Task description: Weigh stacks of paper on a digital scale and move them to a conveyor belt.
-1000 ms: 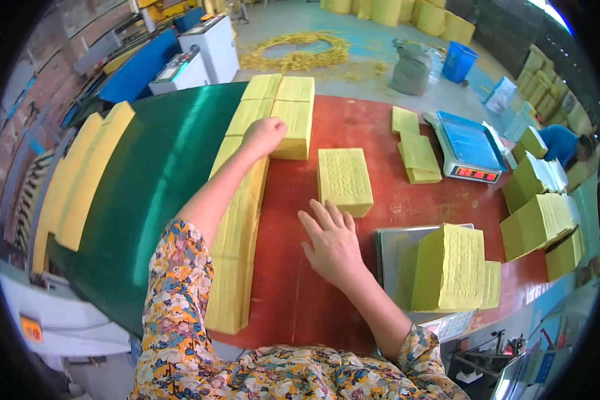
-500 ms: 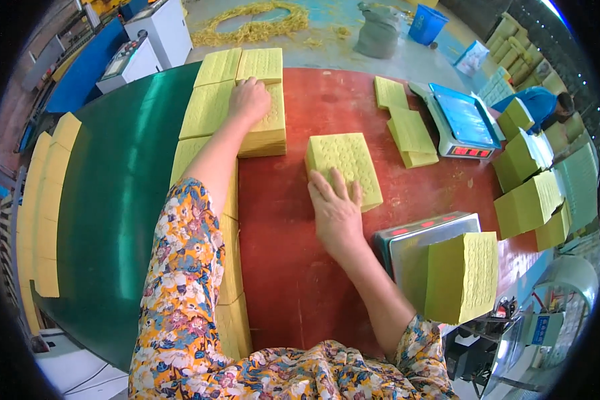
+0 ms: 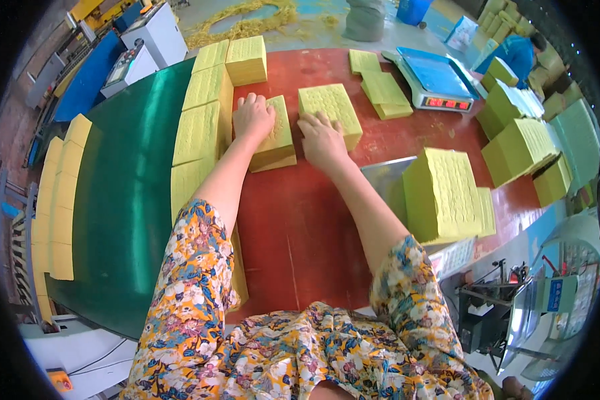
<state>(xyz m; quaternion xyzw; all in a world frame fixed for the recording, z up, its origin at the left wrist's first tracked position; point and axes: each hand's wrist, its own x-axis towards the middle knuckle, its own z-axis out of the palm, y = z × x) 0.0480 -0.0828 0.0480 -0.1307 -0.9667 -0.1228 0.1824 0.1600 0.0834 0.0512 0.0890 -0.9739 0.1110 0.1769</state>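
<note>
My left hand (image 3: pixel 252 120) is bent over the far left part of a thick stack of yellow embossed paper (image 3: pixel 279 137). That stack sits a little apart from the long row of similar stacks (image 3: pixel 199 130), and its bottom sheets stick out slightly. To its right, my right hand (image 3: pixel 325 141) lies on the near left corner of a second yellow paper stack (image 3: pixel 333 103), with fingers stretched over its top. The right thumb is hidden. A narrow gap separates the two stacks.
On the red table (image 3: pixel 300 240), a blue-topped scale (image 3: pixel 433 73) stands far right beside loose yellow sheets (image 3: pixel 385 93). A tall yellow stack (image 3: pixel 440 193) rests on a metal plate near my right arm. More stacks (image 3: pixel 523 150) line the right edge. A green surface (image 3: pixel 127 200) lies left.
The stack under my left hand has come away from the stack behind it and moved nearer me. My right hand remains on its stack. The whole view has shifted.
</note>
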